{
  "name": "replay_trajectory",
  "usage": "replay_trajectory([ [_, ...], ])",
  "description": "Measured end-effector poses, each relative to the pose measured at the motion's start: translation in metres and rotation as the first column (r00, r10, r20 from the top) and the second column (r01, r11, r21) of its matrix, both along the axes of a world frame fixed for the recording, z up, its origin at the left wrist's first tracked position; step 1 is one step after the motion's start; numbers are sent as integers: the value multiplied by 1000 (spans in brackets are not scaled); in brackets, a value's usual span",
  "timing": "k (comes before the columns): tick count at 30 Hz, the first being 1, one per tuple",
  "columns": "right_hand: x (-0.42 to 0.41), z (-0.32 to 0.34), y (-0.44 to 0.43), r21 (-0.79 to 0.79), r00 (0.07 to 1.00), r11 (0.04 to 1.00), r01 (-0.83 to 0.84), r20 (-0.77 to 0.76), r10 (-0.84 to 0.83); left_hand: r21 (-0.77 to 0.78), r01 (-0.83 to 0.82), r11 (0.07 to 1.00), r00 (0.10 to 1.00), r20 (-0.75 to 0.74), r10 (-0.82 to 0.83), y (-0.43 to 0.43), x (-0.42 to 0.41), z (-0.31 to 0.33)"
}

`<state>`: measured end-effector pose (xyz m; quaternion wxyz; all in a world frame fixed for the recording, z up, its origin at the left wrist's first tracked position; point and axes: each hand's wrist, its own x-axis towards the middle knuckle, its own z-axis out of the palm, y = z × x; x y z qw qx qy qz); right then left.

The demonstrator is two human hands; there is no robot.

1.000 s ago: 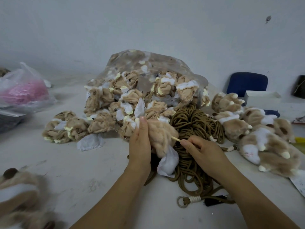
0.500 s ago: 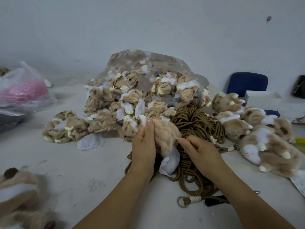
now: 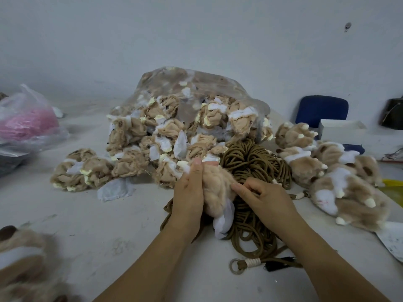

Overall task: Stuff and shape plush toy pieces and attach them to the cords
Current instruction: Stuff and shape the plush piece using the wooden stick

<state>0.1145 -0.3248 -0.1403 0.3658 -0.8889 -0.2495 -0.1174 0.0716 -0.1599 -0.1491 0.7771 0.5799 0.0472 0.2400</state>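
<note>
Plush piece in both hands

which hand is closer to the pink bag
Left. The left hand holds the plush piece, on the side toward the pink bag; the right hand touches the piece's far side.

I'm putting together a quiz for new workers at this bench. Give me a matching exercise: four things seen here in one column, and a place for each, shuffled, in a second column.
1 plush piece
2 coil of brown cords
3 bag of pink stuff
4 blue chair

A far left
B far right, at the back
C between the left hand and the right hand
D centre, lying partly under the hands

Pairs: 1-C, 2-D, 3-A, 4-B
</note>
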Motion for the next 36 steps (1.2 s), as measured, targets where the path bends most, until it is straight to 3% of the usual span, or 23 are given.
replay_trajectory([
  [10,3,0,-3,-4,1000,1000,19,-22,-19,-63,-88,994,994,56,92,15,1,6],
  [16,2,-4,5,40,998,999,30,-51,-28,-91,-22,996,999,41,26,0,3,2],
  [20,3,-5,6,36,999,999,29,-32,-28,-35,-34,999,996,87,37,2,3,3],
  [25,7,-4,0,44,998,999,0,-60,2,89,-164,982,978,147,149,13,3,8],
  [31,16,-7,-11,24,992,995,92,-89,-90,86,-286,954,941,211,263,23,4,9],
  [36,16,-10,-6,92,981,985,144,-145,-129,224,-281,933,943,247,224,12,0,8],
])
